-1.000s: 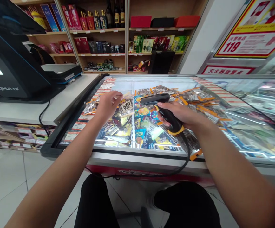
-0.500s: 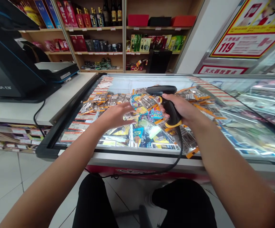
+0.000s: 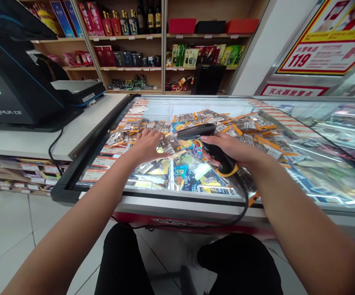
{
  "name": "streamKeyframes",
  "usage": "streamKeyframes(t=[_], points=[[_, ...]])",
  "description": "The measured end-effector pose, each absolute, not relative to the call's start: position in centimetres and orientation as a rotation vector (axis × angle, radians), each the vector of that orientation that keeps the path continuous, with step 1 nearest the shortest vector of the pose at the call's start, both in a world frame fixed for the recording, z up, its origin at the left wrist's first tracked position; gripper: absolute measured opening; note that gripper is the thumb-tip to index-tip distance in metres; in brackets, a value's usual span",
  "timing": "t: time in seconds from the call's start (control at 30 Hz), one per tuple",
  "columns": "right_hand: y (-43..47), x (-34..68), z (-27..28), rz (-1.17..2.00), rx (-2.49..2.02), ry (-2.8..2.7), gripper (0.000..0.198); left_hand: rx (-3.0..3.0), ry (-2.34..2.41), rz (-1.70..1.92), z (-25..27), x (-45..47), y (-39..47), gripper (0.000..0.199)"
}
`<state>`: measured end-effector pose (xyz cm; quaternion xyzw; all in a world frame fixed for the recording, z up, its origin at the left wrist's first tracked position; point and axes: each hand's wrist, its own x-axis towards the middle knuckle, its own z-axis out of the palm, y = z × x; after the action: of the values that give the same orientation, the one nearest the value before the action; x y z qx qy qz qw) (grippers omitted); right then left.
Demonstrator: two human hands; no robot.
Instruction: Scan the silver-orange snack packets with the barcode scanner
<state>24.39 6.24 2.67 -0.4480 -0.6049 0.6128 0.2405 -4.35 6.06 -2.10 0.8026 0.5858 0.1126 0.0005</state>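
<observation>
My right hand (image 3: 226, 149) is wrapped round the grip of a black and yellow handheld barcode scanner (image 3: 197, 131), whose head points left. Its cable loops down past the front edge of the freezer (image 3: 152, 196). My left hand (image 3: 148, 145) pinches a small clear snack packet (image 3: 169, 144) with a pale orange edge, just left of the scanner head. Part of this packet is hidden by the fingers. Under both hands, on the glass top, lie several similar brown packets with orange edges (image 3: 247, 123). Blue and yellow packages (image 3: 180, 176) show through the glass.
A white counter (image 3: 82, 123) with a black checkout machine (image 3: 20, 82) and its scale stands on the left. Price labels (image 3: 102, 162) line the freezer's left side. Stocked shelves (image 3: 128, 69) are behind. My knees are close to the freezer's front.
The scanner has moved lower and to the left, tilting along with my right hand. My left hand has turned, and the packet beside it shows more fully. The view has shifted slightly.
</observation>
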Motion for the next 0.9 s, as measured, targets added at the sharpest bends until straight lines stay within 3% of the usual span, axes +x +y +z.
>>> streamKeyframes(t=[0.2, 0.43, 0.9], points=[[6.06, 23.88, 2.38, 1.636, -1.178, -1.703, 0.035, 2.458, 1.809, 0.553, -1.80, -3.60, 6.12, 0.079], [6.41, 23.89, 1.95, 1.647, -1.134, -1.668, 0.038, 2.435, 1.580, 0.761, -2.01, -3.46, 6.35, 0.083], [6.15, 24.09, 2.59, 1.612, -1.204, -1.689, 0.039, 2.452, 1.694, 0.705, -1.90, -3.43, 6.20, 0.085]])
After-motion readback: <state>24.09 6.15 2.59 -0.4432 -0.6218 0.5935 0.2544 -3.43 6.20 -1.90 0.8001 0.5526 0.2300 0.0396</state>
